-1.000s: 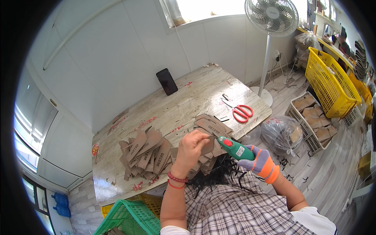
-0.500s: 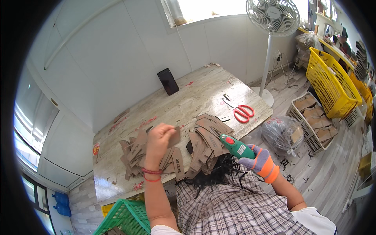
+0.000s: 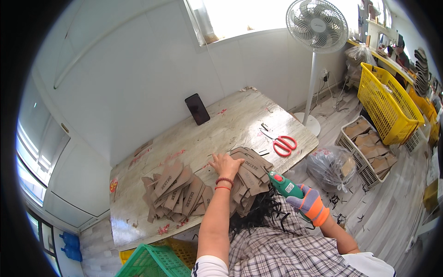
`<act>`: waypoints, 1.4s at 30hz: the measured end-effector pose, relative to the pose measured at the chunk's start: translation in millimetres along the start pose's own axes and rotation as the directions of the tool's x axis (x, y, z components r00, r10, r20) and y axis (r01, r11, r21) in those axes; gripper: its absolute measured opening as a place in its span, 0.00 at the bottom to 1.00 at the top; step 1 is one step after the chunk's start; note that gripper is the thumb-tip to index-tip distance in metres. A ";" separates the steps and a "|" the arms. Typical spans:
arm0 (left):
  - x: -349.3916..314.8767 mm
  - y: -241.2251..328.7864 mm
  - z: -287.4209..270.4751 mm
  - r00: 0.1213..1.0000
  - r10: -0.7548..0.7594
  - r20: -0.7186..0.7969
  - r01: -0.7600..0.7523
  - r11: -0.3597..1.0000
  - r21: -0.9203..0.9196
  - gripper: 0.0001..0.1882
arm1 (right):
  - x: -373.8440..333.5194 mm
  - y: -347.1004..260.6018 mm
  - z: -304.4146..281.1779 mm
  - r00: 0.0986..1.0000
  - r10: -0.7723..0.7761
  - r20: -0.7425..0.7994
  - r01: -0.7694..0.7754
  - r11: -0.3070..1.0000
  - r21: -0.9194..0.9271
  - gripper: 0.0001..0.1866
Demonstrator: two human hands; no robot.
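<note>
On a worn pale table, flat brown dark-lettered pieces are heaped at left; the bare left hand is spread over a matching brown pile's edge, perhaps steadying it; the green red-buttoned tool (pale-labelled) is gripped by the purple-and-orange-gloved right hand, apparently for control

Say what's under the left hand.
The left hand is over the left edge of the right-hand pile of brown pieces; tabletop shows to its left. What the palm covers can't be seen.

Green tool in gloved right hand
</note>
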State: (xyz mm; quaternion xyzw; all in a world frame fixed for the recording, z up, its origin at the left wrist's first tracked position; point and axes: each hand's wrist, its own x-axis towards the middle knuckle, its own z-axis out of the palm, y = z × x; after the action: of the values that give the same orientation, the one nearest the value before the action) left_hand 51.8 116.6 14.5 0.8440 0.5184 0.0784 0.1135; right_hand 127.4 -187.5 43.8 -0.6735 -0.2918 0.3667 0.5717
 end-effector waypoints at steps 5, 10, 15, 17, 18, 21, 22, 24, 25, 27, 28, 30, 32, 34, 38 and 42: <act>-4.3 -11.4 28.5 0.899 -0.008 -0.438 -0.197 0.885 -0.422 0.18 | 7.7 4.4 7.0 0.999 0.026 -0.022 -0.026 1.000 0.015 0.29; -35.5 6.9 -8.2 0.972 -0.090 -0.217 -0.226 -0.107 -0.968 0.04 | 16.7 8.2 14.7 0.988 -0.071 -0.137 0.055 0.992 -0.115 0.30; -81.8 7.0 -56.2 0.988 -0.067 -0.136 -0.151 -0.314 -0.937 0.01 | 11.3 -10.0 27.6 0.988 -0.107 -0.108 0.094 0.988 -0.124 0.30; -88.9 4.1 -57.7 0.986 -0.063 -0.155 -0.166 -0.278 -0.946 0.01 | 4.7 -17.4 33.3 0.995 -0.081 -0.055 0.079 0.996 -0.041 0.28; -91.5 3.1 -58.4 0.985 -0.061 -0.164 -0.174 -0.260 -0.950 0.01 | 2.6 -19.5 34.5 0.997 -0.071 -0.029 0.071 0.997 0.000 0.27; -98.5 7.6 -57.7 0.982 -0.086 -0.170 -0.185 -0.231 -0.955 0.01 | 0.6 -21.1 33.1 0.995 -0.098 -0.008 0.097 0.992 -0.075 0.27; -99.1 7.9 -55.0 0.984 -0.079 -0.159 -0.174 -0.235 -0.956 0.01 | 0.4 -20.7 33.0 0.996 -0.088 -0.002 0.088 0.995 -0.041 0.27; -99.7 7.8 -48.0 0.988 -0.064 -0.137 -0.149 -0.244 -0.958 0.02 | 0.1 -19.4 33.1 0.998 -0.069 0.009 0.069 0.997 0.025 0.27; -100.9 8.8 -46.6 0.989 -0.066 -0.134 -0.146 -0.248 -0.958 0.01 | -0.3 -20.7 33.0 0.998 -0.059 0.011 0.059 0.997 0.045 0.27; -104.2 11.0 -45.9 0.990 -0.069 -0.127 -0.141 -0.257 -0.956 0.01 | -1.0 -25.0 32.4 0.999 -0.040 0.016 0.039 0.996 0.085 0.27; -105.7 11.9 -45.9 0.990 -0.061 -0.125 -0.137 -0.250 -0.959 0.01 | -0.9 -24.6 31.7 0.999 -0.044 0.010 0.044 0.997 0.058 0.26; -108.1 12.9 -45.7 0.991 -0.045 -0.123 -0.131 -0.234 -0.963 0.01 | -0.5 -23.3 30.1 0.999 -0.054 0.000 0.054 0.999 0.003 0.26; -108.3 11.8 -41.4 0.994 -0.023 -0.105 -0.108 -0.225 -0.968 0.00 | 0.2 -22.5 28.7 0.998 -0.058 0.004 0.058 0.998 -0.005 0.27; -109.8 11.4 -39.9 0.996 0.001 -0.087 -0.085 -0.212 -0.974 0.00 | 1.2 -21.9 27.4 0.998 -0.065 0.004 0.066 0.998 -0.004 0.27; -114.3 8.6 -40.4 0.994 0.068 -0.080 -0.068 -0.162 -0.984 0.01 | 2.7 -18.8 25.1 0.998 -0.069 0.014 0.068 0.996 0.050 0.27; -116.6 6.7 -47.1 0.993 0.095 -0.073 -0.065 -0.087 -0.994 0.02 | 5.2 -14.6 21.4 0.996 -0.071 0.050 0.069 0.997 0.042 0.29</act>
State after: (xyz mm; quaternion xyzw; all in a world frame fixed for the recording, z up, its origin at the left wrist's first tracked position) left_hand -6.7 14.8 59.9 0.5180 0.2416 0.4320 0.6976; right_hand 113.1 -168.9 55.7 -0.6416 -0.3223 0.3693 0.5901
